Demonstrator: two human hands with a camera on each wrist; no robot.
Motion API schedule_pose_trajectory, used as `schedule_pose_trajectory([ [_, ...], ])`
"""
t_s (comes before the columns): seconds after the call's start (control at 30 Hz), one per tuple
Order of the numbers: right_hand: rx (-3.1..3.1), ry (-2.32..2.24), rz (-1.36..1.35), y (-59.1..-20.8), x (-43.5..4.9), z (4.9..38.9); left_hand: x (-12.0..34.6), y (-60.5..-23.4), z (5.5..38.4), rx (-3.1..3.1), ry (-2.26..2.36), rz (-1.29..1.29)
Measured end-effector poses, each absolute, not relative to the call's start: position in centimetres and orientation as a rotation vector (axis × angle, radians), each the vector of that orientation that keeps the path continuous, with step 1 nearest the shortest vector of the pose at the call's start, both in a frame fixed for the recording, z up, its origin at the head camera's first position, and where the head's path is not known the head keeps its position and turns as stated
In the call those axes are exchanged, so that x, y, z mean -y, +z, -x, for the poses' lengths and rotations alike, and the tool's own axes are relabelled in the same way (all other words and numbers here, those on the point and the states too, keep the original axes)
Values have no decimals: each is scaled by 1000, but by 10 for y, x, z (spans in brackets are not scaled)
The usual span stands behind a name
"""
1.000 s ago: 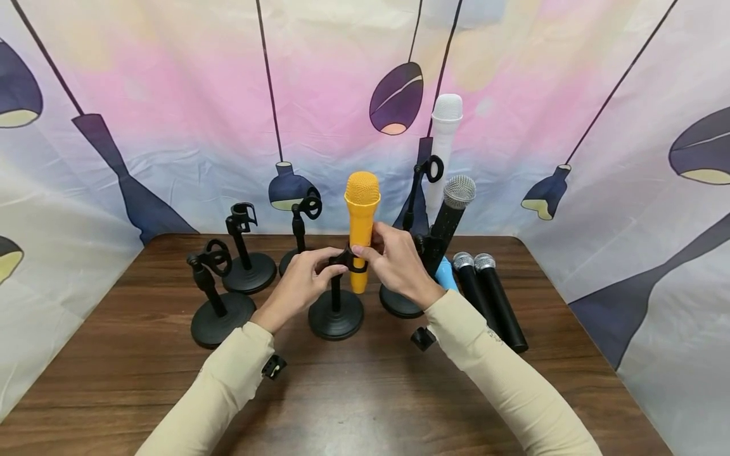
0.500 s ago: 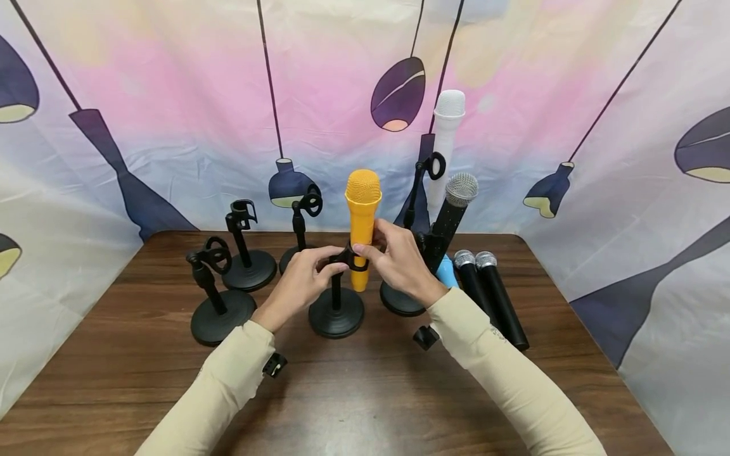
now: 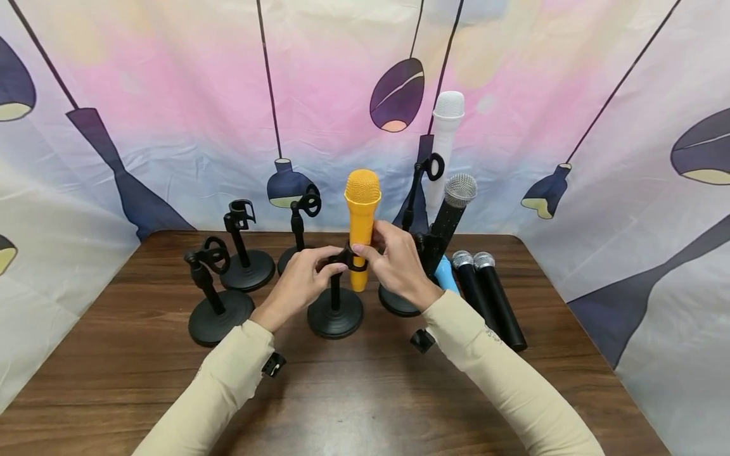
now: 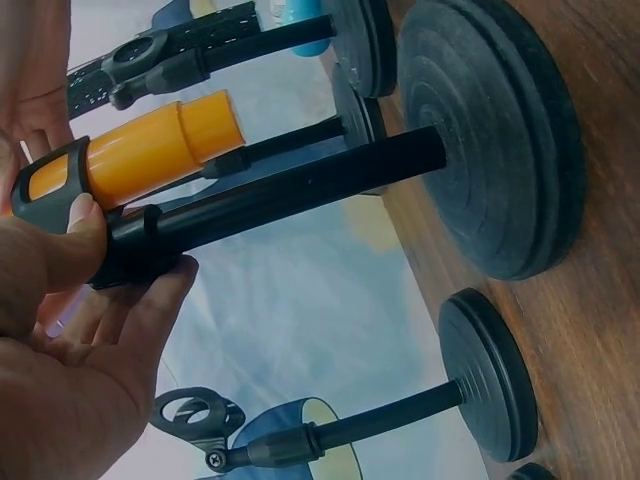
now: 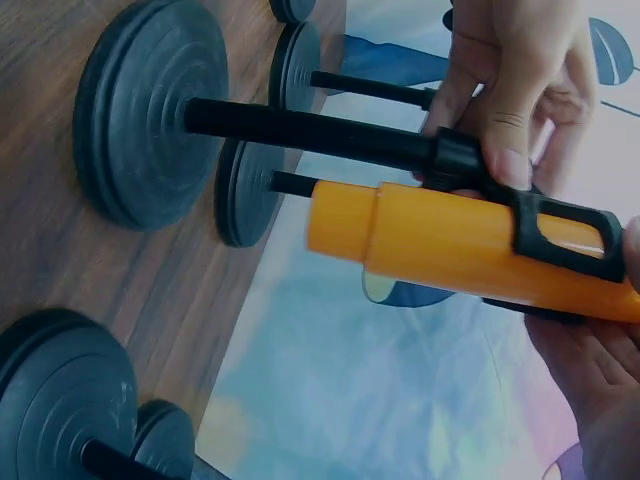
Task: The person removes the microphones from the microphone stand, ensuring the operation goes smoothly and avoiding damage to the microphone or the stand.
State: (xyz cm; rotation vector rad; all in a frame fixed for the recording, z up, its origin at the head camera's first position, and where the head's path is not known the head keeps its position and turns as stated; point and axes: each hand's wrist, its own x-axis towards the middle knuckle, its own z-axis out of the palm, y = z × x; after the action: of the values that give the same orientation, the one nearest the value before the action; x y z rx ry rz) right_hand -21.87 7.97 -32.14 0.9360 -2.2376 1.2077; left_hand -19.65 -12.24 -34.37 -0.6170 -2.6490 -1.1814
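Note:
A yellow microphone (image 3: 362,206) stands nearly upright, head up, its lower body passing through the black clip (image 5: 570,237) of a round-based microphone stand (image 3: 335,313). My left hand (image 3: 301,282) pinches the stand just below the clip; the left wrist view shows thumb and fingers on either side of that joint. With thumb and fingers my right hand (image 3: 402,263) grips the yellow microphone right above the clip. In the right wrist view the microphone's lower end (image 5: 340,222) sticks out below the clip.
Several stands with unfilled clips, among them one stand (image 3: 219,310), are at the left and back. On the right, a black microphone (image 3: 447,218) leans in a stand, a white microphone (image 3: 445,145) rises behind, and a blue microphone (image 3: 445,273) lies beside two black microphones (image 3: 499,301).

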Motion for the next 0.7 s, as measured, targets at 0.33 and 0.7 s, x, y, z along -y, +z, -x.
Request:
schedule_pose_trajectory([
  [0.33,2268,1207,-994,-321,-83,218,122,-344,195,2663,-1180,612],
  [0.7,2413,1164,-1055,-306,-89,221,123,-344,195,2654,-1182,636],
])
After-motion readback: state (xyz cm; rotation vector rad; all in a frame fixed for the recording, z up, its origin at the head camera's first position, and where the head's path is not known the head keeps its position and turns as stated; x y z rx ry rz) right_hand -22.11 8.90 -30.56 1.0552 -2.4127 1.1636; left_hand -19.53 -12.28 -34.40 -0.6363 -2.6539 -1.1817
